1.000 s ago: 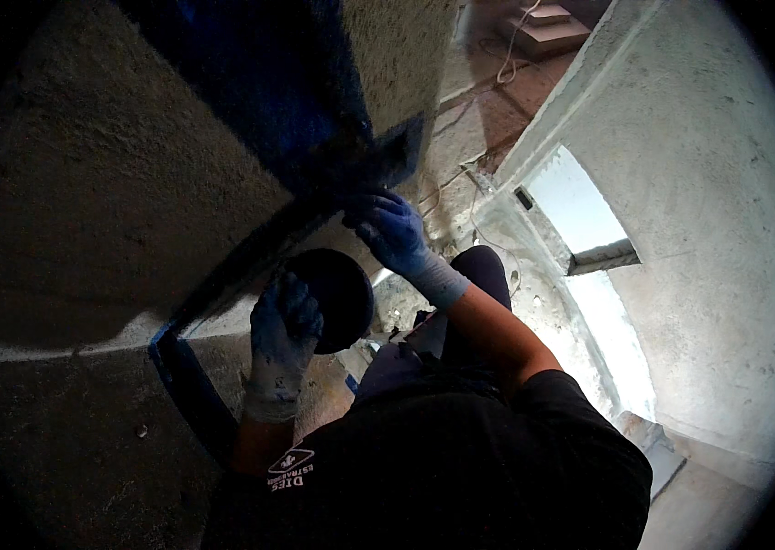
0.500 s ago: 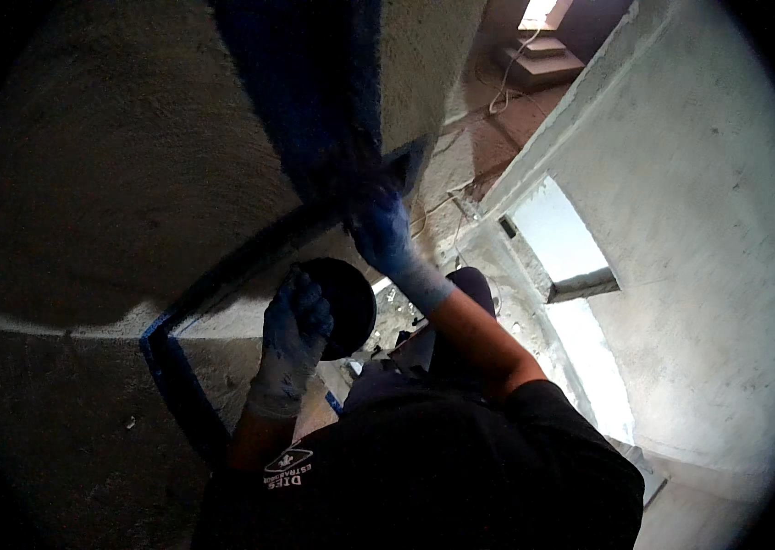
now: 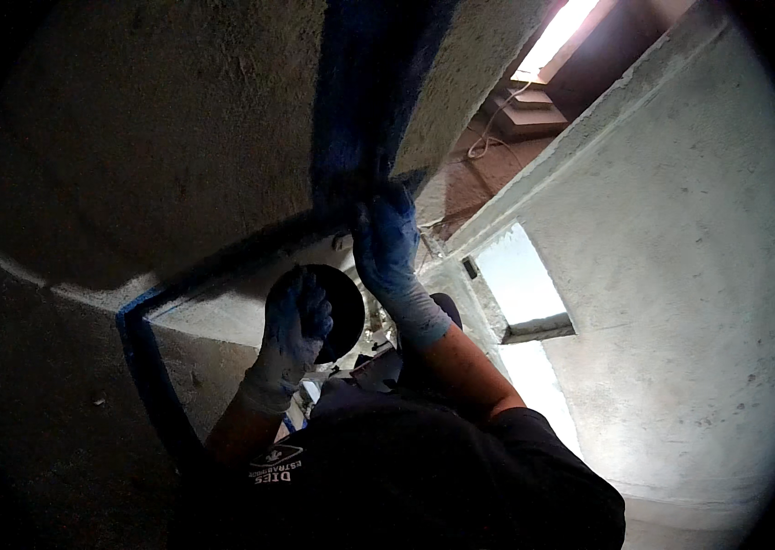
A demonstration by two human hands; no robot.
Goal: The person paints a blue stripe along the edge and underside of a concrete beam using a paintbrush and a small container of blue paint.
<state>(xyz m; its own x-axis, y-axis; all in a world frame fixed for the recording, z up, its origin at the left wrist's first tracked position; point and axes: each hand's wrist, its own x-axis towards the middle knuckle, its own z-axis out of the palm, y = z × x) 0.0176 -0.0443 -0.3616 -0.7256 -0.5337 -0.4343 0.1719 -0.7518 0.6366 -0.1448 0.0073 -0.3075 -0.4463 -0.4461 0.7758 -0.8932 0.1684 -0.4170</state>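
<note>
My left hand (image 3: 293, 321), in a white glove stained blue, is closed on the rim of a round black bucket (image 3: 346, 316). The bucket's inside is too dark to make out. My right hand (image 3: 391, 247), in a similar glove smeared with blue, reaches up to where a wide dark blue painted band (image 3: 365, 101) meets a narrower dark blue stripe (image 3: 222, 261) on the rough wall (image 3: 158, 119). Its fingers look closed, but what they hold, if anything, is lost in the dark.
Another blue strip (image 3: 144, 357) runs down the wall at left. At right rises a pale plastered wall (image 3: 681, 247) with a bright rectangular opening (image 3: 520, 275). A white cord (image 3: 488, 137) hangs by a stepped ledge (image 3: 534, 115) below a bright gap at top.
The view has turned, so the wide blue band appears farther right and the bright opening farther left. My right hand stays by the painted corner, less blurred. My left hand still holds the bucket.
</note>
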